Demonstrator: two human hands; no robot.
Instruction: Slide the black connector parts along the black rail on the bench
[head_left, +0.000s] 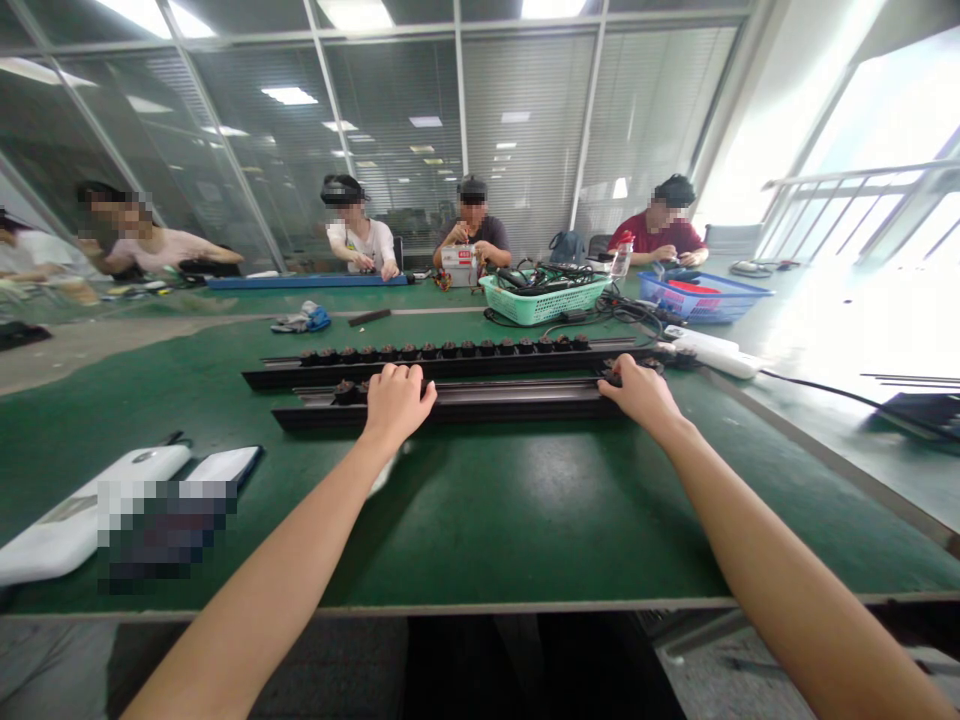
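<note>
A long black rail (517, 402) with a shiny grey inner channel lies across the green table in front of me. Toward its left end, my left hand (397, 400) is closed over it, fingers curled over the far side; whatever is under the palm is hidden. Small round black pieces (346, 392) sit in the channel just left of that hand. My right hand (637, 392) is closed at the rail's right end, with dark parts partly showing under its fingers. Behind lies a second black rail (450, 362), carrying a row of several small round black pieces (469, 348).
A white device (142, 465) and a phone (225, 468) lie at left. Farther back are a blue-grey cloth (304, 318), a green basket (544, 305) of cables, a blue basket (720, 305) and a white power strip (716, 352). Several people sit across the table.
</note>
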